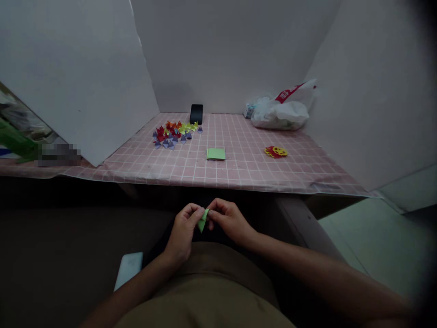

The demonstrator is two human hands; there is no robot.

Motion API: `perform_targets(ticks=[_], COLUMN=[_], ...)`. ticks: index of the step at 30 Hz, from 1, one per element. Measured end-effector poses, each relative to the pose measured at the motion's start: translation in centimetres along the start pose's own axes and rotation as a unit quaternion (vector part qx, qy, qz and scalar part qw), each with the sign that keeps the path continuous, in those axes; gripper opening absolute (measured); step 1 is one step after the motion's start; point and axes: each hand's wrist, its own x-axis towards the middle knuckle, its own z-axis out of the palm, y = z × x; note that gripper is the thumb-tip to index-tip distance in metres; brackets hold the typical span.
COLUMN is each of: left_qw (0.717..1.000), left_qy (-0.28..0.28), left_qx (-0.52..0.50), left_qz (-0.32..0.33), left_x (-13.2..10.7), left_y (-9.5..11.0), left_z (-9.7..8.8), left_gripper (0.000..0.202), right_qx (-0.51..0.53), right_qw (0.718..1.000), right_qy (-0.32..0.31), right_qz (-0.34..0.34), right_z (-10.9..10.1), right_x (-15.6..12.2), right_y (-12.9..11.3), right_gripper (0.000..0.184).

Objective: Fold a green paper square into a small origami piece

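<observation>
Over my lap, in front of the table edge, I hold a partly folded piece of green origami paper (202, 224) between both hands. My left hand (184, 228) pinches its left side with thumb and fingers. From the right, the thumb and fingertips of my right hand (229, 221) grip its upper corner. The paper comes to a point at the bottom. Beyond my hands, a small stack of green paper squares (216, 154) lies on the table. Farther back on the left sits a cluster of small folded paper pieces (172, 133) in red, orange, yellow and purple.
A pink checked tablecloth (239, 171) covers the table. White panels (235, 54) enclose it. A dark phone (196, 114) leans at the back, near a white plastic bag (282, 114). Red and yellow cutouts (276, 151) lie right. A pale rectangular device (129, 269) is beside my left arm.
</observation>
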Motion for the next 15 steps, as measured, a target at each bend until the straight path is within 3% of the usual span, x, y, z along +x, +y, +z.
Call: perform_targets(ticks=[15], left_qw=[1.0], left_qy=[0.023], left_qx=[0.015], left_qz=[0.007], left_x=[0.11], left_y=[0.0], left_z=[0.1], left_gripper=[0.019], right_qx=[-0.029], right_qw=[0.999], right_qy=[0.029], right_qz=[-0.013], right_z=[0.32], right_x=[-0.21], right_y=[-0.24], right_gripper=[0.011])
